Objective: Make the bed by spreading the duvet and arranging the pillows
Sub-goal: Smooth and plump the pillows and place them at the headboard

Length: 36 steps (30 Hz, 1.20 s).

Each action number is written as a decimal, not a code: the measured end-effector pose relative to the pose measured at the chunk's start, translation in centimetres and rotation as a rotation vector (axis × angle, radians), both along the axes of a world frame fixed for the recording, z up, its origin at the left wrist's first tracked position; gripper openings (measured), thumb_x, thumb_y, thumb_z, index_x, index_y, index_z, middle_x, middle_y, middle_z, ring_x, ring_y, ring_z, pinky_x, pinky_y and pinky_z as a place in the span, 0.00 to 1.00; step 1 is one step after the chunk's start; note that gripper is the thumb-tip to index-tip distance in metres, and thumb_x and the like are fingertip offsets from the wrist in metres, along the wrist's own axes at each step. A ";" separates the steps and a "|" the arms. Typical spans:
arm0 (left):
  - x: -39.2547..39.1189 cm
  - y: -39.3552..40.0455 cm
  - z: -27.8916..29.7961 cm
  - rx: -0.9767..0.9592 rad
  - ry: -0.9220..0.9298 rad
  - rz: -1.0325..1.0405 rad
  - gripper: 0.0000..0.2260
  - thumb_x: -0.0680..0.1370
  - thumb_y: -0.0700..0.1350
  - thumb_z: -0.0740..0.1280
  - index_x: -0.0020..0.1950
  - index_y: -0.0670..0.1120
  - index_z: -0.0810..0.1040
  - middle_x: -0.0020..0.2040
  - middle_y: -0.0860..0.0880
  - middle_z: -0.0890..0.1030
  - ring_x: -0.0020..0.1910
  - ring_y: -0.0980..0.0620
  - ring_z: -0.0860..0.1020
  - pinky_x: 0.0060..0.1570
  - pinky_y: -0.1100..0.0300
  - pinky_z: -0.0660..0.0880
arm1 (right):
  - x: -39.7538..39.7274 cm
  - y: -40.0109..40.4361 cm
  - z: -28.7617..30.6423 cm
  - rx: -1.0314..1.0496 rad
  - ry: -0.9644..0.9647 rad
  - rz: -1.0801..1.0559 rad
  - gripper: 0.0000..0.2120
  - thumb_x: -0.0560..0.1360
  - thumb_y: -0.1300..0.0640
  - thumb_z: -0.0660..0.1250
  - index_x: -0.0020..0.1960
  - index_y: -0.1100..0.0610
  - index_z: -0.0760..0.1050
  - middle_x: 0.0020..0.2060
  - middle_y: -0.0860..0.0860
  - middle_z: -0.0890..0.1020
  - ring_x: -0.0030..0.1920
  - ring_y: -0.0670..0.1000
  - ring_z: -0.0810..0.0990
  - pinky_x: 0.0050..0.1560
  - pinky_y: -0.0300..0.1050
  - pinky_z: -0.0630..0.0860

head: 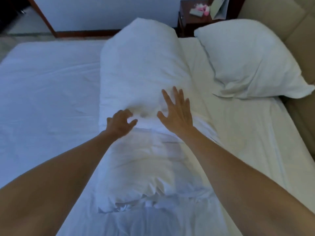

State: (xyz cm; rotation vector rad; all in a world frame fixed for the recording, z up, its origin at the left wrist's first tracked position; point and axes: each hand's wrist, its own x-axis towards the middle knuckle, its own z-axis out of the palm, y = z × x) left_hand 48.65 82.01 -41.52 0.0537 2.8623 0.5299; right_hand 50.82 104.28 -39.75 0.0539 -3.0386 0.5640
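A long white bundle of bedding, which looks like a folded duvet or a pillow point(143, 68), lies down the middle of the white sheeted bed point(47, 92). My left hand point(120, 123) rests on the bundle with fingers curled into the fabric, pinching a fold. My right hand point(177, 111) is flat, fingers spread, on or just over the bundle's right side. A white pillow point(248, 60) lies at the head of the bed on the right, against the beige headboard point(279, 16).
A dark wooden nightstand point(189, 19) stands beyond the bed's far edge, with a small pink and white item point(201, 9) and a pale paper bag point(219, 7) on it. A white wall with brown trim runs behind. Bare sheet stretches to the left.
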 end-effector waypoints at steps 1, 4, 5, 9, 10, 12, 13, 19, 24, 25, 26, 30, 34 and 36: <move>-1.2 -0.6 0.3 0.017 0.021 0.023 0.19 0.77 0.55 0.67 0.65 0.49 0.73 0.63 0.46 0.76 0.64 0.45 0.73 0.63 0.47 0.68 | -1.9 -0.8 0.8 0.050 -0.007 0.039 0.37 0.77 0.41 0.61 0.80 0.45 0.48 0.80 0.54 0.45 0.79 0.58 0.43 0.76 0.63 0.47; -5.6 -2.4 0.6 0.066 0.074 0.073 0.27 0.76 0.52 0.69 0.72 0.50 0.64 0.66 0.40 0.70 0.66 0.39 0.71 0.63 0.42 0.69 | -7.0 -2.3 2.0 0.106 -0.123 0.031 0.39 0.76 0.36 0.62 0.80 0.43 0.48 0.80 0.53 0.44 0.79 0.61 0.43 0.74 0.70 0.48; -7.1 -2.9 0.6 0.092 0.085 0.105 0.31 0.75 0.53 0.71 0.74 0.51 0.61 0.68 0.40 0.68 0.67 0.38 0.70 0.64 0.41 0.69 | -8.5 -2.5 2.1 0.092 -0.198 -0.011 0.41 0.74 0.33 0.62 0.80 0.42 0.46 0.80 0.53 0.42 0.79 0.62 0.41 0.73 0.72 0.46; -12.1 -3.0 -1.0 -0.083 -0.056 0.042 0.52 0.68 0.66 0.72 0.79 0.57 0.39 0.80 0.48 0.42 0.78 0.38 0.45 0.71 0.34 0.51 | -12.2 -0.4 0.2 0.064 -0.395 -0.155 0.53 0.67 0.30 0.69 0.78 0.38 0.36 0.79 0.54 0.35 0.78 0.65 0.38 0.70 0.75 0.46; -13.0 -2.2 -1.8 -0.165 -0.067 -0.026 0.55 0.66 0.69 0.70 0.78 0.57 0.35 0.79 0.50 0.36 0.77 0.37 0.38 0.70 0.31 0.45 | -12.9 0.5 -0.8 0.082 -0.400 -0.175 0.55 0.66 0.31 0.71 0.78 0.38 0.35 0.79 0.54 0.36 0.78 0.65 0.39 0.70 0.75 0.48; -14.6 0.2 -3.8 -0.231 -0.040 -0.124 0.57 0.64 0.73 0.68 0.77 0.57 0.33 0.78 0.50 0.31 0.76 0.35 0.33 0.68 0.29 0.39 | -14.0 2.6 -2.8 0.106 -0.413 -0.218 0.56 0.67 0.32 0.72 0.78 0.39 0.34 0.79 0.53 0.37 0.78 0.64 0.41 0.70 0.75 0.50; -15.3 1.7 -4.8 -0.242 -0.021 -0.153 0.58 0.63 0.74 0.68 0.78 0.57 0.33 0.78 0.49 0.31 0.75 0.35 0.32 0.68 0.28 0.39 | -14.6 3.7 -3.9 0.110 -0.436 -0.242 0.56 0.67 0.33 0.72 0.78 0.39 0.34 0.79 0.52 0.37 0.78 0.63 0.41 0.70 0.75 0.50; -19.0 7.4 -10.5 -0.358 0.016 -0.275 0.59 0.62 0.77 0.64 0.78 0.52 0.33 0.78 0.43 0.32 0.75 0.34 0.32 0.71 0.33 0.35 | -18.2 9.1 -10.4 0.082 -0.590 -0.308 0.63 0.63 0.31 0.74 0.76 0.40 0.28 0.78 0.50 0.33 0.79 0.61 0.38 0.71 0.74 0.47; -22.0 8.4 -13.6 -0.321 -0.081 -0.351 0.57 0.63 0.78 0.62 0.78 0.53 0.34 0.78 0.43 0.32 0.75 0.33 0.31 0.73 0.40 0.34 | -21.3 11.0 -14.1 0.085 -0.690 -0.291 0.70 0.59 0.29 0.75 0.75 0.44 0.23 0.78 0.51 0.33 0.79 0.60 0.38 0.75 0.68 0.45; -22.3 8.4 -14.1 -0.329 -0.090 -0.349 0.57 0.63 0.78 0.62 0.78 0.53 0.34 0.78 0.43 0.32 0.75 0.33 0.32 0.73 0.40 0.34 | -21.7 11.0 -14.6 0.089 -0.673 -0.294 0.70 0.59 0.29 0.75 0.75 0.45 0.24 0.78 0.51 0.34 0.79 0.61 0.39 0.75 0.67 0.45; -22.5 8.5 -14.4 -0.338 -0.100 -0.347 0.57 0.64 0.77 0.62 0.78 0.53 0.34 0.78 0.42 0.32 0.75 0.33 0.32 0.74 0.40 0.34 | -21.9 10.9 -15.1 0.093 -0.645 -0.299 0.70 0.59 0.29 0.75 0.76 0.46 0.25 0.79 0.52 0.35 0.79 0.62 0.40 0.76 0.66 0.45; -22.5 8.6 -14.5 -0.342 -0.113 -0.316 0.57 0.64 0.77 0.62 0.78 0.53 0.33 0.77 0.42 0.31 0.75 0.34 0.31 0.73 0.41 0.33 | -21.0 10.0 -15.3 0.109 -0.491 -0.315 0.68 0.60 0.30 0.75 0.78 0.50 0.30 0.80 0.56 0.42 0.78 0.64 0.45 0.76 0.62 0.48; -20.9 7.5 -12.7 -0.303 -0.059 -0.282 0.57 0.62 0.78 0.61 0.79 0.54 0.35 0.78 0.44 0.33 0.76 0.36 0.33 0.75 0.42 0.37 | -18.4 7.9 -12.9 0.097 -0.160 -0.267 0.63 0.60 0.36 0.78 0.80 0.49 0.41 0.79 0.60 0.45 0.79 0.61 0.46 0.76 0.64 0.52; -20.1 6.3 -10.8 -0.243 -0.032 -0.261 0.56 0.61 0.78 0.63 0.80 0.54 0.42 0.80 0.45 0.41 0.78 0.39 0.40 0.76 0.44 0.43 | -18.1 6.8 -10.8 0.256 0.142 -0.003 0.57 0.59 0.41 0.80 0.79 0.49 0.53 0.79 0.60 0.53 0.79 0.60 0.49 0.74 0.67 0.53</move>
